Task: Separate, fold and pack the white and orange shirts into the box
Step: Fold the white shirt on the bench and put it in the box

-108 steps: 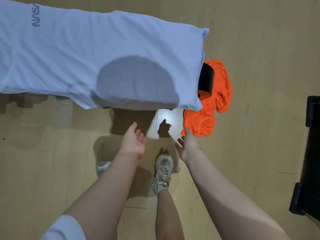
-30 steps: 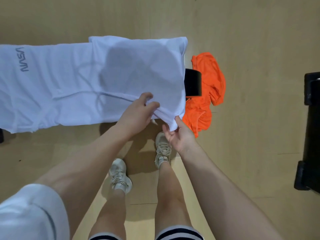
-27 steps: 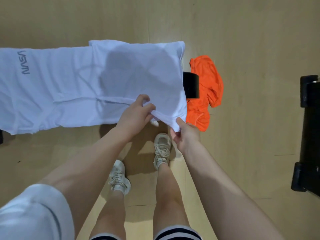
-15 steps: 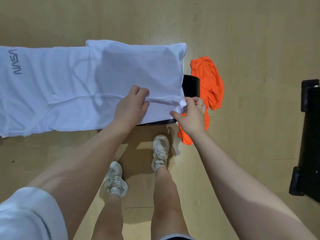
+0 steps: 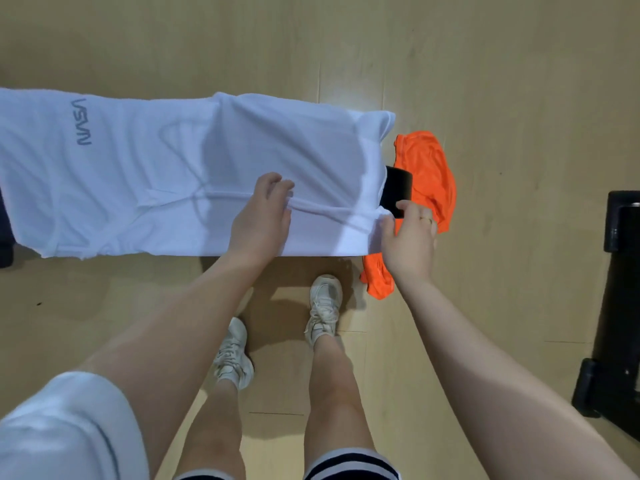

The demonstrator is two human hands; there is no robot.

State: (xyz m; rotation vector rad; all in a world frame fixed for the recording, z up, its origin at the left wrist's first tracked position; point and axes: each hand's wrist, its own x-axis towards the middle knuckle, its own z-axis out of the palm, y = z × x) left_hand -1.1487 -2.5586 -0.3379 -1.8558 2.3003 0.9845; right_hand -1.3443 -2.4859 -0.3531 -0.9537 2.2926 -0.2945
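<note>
A white shirt (image 5: 138,174) with a grey logo lies spread flat over a raised surface that it hides almost fully. My left hand (image 5: 259,216) pinches a folded edge of the shirt near its middle. At the shirt's right end my right hand (image 5: 408,237) grips the same folded edge. An orange shirt (image 5: 426,174) lies crumpled just right of the white one, partly hanging down toward the floor. A black corner (image 5: 398,188) shows between the two shirts. No box is plainly seen.
The wooden floor (image 5: 519,81) surrounds everything. My two feet in white shoes (image 5: 322,306) stand just in front of the shirt. A black object (image 5: 616,306) stands at the right edge. A dark item (image 5: 5,233) peeks out at the far left.
Both hands, open and free earlier, took hold of the shirt's near edge and carried it up and over onto the shirt, making a fold along its length.
</note>
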